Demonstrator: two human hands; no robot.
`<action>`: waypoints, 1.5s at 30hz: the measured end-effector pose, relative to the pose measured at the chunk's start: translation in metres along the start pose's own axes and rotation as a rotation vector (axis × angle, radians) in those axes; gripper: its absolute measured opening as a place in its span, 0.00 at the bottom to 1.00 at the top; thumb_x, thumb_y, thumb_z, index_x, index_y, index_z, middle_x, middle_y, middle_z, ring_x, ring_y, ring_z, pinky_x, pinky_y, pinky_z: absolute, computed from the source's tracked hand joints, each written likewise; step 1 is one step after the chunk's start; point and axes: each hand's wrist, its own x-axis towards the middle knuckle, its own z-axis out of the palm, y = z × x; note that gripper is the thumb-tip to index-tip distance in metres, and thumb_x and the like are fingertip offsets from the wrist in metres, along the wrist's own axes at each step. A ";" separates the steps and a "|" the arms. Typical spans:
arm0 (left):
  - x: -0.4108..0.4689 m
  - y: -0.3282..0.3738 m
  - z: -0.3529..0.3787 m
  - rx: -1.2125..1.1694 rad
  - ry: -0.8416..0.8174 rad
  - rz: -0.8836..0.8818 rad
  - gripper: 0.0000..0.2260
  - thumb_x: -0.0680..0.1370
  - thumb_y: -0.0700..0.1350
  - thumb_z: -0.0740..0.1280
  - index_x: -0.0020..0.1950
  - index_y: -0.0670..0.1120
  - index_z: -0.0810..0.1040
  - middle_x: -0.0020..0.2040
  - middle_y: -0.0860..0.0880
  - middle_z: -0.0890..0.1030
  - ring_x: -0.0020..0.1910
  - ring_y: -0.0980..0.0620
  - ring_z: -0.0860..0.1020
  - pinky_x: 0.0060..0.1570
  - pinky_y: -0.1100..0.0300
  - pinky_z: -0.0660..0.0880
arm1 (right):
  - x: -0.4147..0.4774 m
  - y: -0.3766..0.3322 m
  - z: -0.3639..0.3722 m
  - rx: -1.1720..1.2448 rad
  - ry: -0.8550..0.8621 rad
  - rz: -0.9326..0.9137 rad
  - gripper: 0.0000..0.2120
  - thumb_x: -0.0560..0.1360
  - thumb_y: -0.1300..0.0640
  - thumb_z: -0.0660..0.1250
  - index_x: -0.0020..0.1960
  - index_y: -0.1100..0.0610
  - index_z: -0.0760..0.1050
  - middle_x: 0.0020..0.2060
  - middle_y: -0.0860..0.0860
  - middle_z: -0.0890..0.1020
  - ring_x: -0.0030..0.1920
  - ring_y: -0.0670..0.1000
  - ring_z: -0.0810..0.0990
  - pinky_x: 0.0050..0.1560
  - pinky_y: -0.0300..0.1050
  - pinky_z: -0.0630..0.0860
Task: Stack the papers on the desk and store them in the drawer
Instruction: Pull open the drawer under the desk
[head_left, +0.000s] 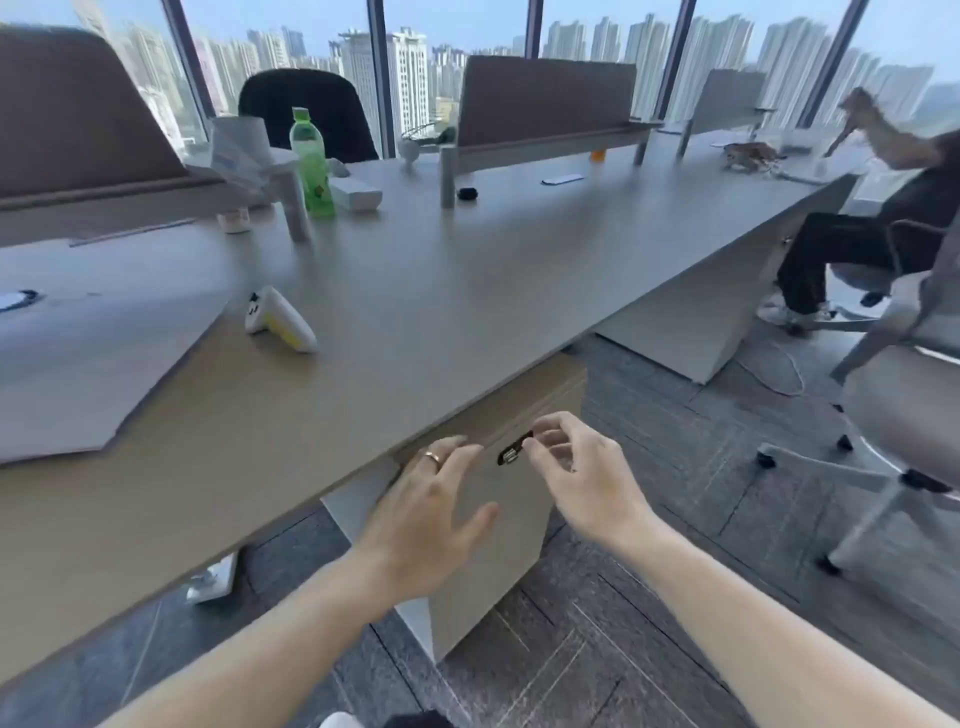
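Drawer handle (514, 451) — just beside right fingers (545, 441).

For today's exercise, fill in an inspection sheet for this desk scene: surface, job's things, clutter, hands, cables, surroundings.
Surface: grey-brown desk, mostly bare.
Job's things: papers lie at the desk's left; drawer unit under the desk looks shut, dark handle.
Clutter: green bottle, white controller, white box.
Hands: left hand open by the drawer front; right hand with fingers at the handle, holding nothing.
Cables: thin cable on the floor.
Surroundings: windows, office chair, seated person.
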 end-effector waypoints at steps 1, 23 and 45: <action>0.007 -0.009 0.008 0.085 -0.044 -0.017 0.34 0.80 0.62 0.62 0.82 0.50 0.59 0.82 0.51 0.61 0.80 0.51 0.60 0.77 0.53 0.62 | 0.004 0.008 0.008 0.021 -0.009 0.051 0.12 0.80 0.48 0.65 0.59 0.52 0.80 0.49 0.45 0.84 0.52 0.45 0.82 0.57 0.43 0.79; 0.041 -0.034 0.026 0.302 -0.141 -0.145 0.46 0.75 0.72 0.58 0.85 0.49 0.45 0.85 0.52 0.47 0.83 0.53 0.49 0.81 0.55 0.50 | 0.083 0.078 0.100 0.709 -0.032 0.672 0.12 0.81 0.62 0.60 0.41 0.63 0.76 0.31 0.57 0.76 0.29 0.53 0.73 0.31 0.44 0.78; 0.019 0.050 0.049 0.313 -0.068 0.068 0.39 0.78 0.69 0.57 0.82 0.48 0.58 0.81 0.46 0.64 0.81 0.48 0.58 0.77 0.49 0.58 | -0.088 0.149 -0.018 0.572 0.032 0.659 0.14 0.82 0.62 0.57 0.41 0.61 0.77 0.35 0.58 0.80 0.33 0.52 0.78 0.37 0.45 0.79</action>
